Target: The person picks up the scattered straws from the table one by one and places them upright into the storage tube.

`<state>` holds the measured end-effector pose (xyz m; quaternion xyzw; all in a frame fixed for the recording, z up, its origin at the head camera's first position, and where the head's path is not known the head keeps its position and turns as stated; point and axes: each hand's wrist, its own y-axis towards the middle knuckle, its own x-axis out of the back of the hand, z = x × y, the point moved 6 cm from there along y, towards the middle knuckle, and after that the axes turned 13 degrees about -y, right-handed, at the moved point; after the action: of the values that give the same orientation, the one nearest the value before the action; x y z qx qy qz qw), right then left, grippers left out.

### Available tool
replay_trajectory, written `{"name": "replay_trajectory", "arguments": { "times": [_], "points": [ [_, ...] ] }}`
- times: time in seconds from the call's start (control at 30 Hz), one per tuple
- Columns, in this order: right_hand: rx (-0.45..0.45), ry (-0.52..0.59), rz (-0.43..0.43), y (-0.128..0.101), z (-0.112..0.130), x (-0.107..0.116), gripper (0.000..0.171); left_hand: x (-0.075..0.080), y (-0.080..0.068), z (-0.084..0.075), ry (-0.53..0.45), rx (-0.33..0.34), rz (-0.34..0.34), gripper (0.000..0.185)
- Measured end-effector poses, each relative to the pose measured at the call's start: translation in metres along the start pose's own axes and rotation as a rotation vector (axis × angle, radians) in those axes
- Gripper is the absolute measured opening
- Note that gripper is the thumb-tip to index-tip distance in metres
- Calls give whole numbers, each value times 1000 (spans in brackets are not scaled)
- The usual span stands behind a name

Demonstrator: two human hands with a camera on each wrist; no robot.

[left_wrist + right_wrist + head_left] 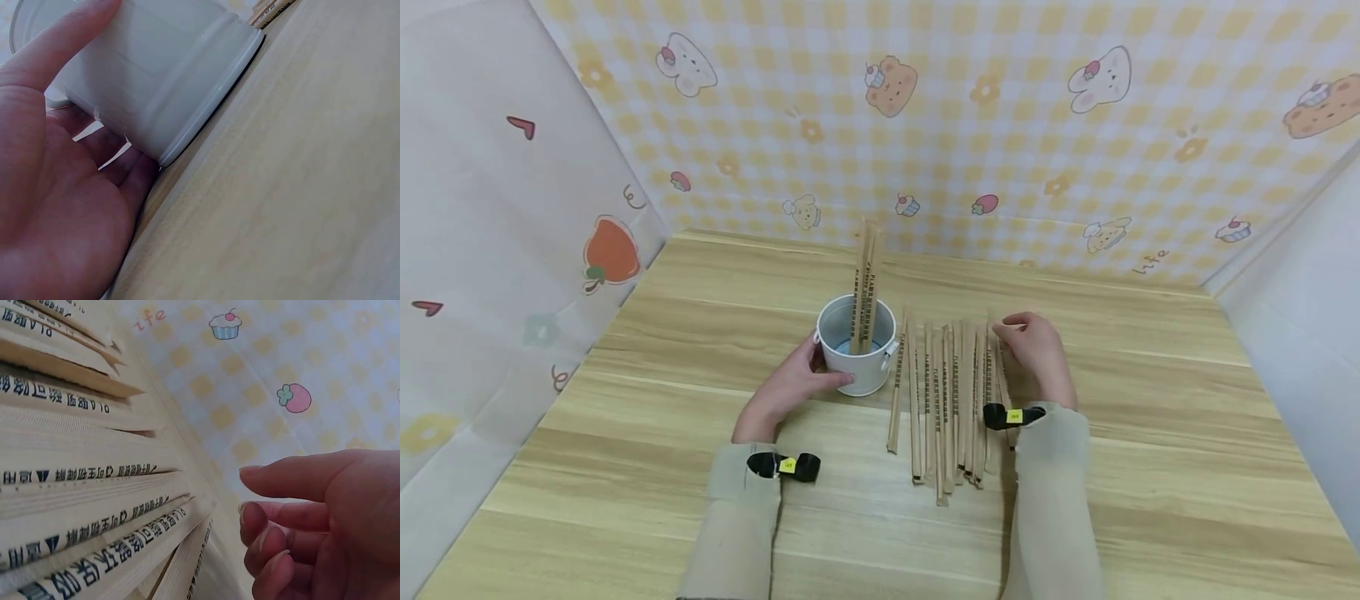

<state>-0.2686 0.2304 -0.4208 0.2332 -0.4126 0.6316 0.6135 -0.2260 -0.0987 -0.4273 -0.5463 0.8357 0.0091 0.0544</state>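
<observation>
My left hand holds a small white pail at its left side, thumb across the front and fingers behind. In the left wrist view the pail's base sits on the wood. A few paper-wrapped straws with dark print stand upright inside it. To the right, several more wrapped straws lie in a loose row on the table. My right hand is over the far ends of the rightmost ones. In the right wrist view its thumb and bent fingers stand apart, holding nothing, beside the straws.
Wood-grain table lies all around the pail and straws. A yellow checked cloth with cartoon prints hangs behind the table. White sheets flank it at the left and right.
</observation>
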Motion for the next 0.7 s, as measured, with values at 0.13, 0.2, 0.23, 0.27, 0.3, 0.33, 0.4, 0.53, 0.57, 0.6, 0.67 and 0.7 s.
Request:
{"name": "replay_trajectory", "arguments": {
  "times": [0.13,0.2,0.23,0.27,0.3,0.33,0.4,0.53,0.57,0.6,0.67,0.7],
  "points": [
    [-31,18,28,-1,-5,-4,45,0,-1,0,4,6,-2,88],
    [-48,22,52,-1,-7,-7,43,0,-1,-1,5,6,-2,88],
    [-52,19,64,-1,-8,-9,42,0,-1,-1,8,7,-3,88],
    [-54,12,69,0,-9,-10,41,0,-1,-1,9,7,-4,87],
    [-55,6,76,0,-9,-11,39,0,0,-1,8,5,-2,87],
    [-56,-7,77,0,-10,-12,37,1,0,0,6,4,-2,87],
    [-54,-29,73,0,-11,-13,33,2,1,2,-4,-2,0,87],
    [-53,-68,58,1,-12,-13,25,6,5,12,-10,-10,1,87],
    [-50,-75,60,1,-12,-13,25,7,6,15,-6,-11,-2,87],
    [-51,-77,60,1,-12,-13,26,8,7,17,0,-13,-3,87],
    [-44,-85,65,2,-12,-13,32,10,8,20,16,-18,-9,87],
    [-40,-89,71,2,-11,-14,36,10,9,21,21,-20,-10,87]
  ]
}}
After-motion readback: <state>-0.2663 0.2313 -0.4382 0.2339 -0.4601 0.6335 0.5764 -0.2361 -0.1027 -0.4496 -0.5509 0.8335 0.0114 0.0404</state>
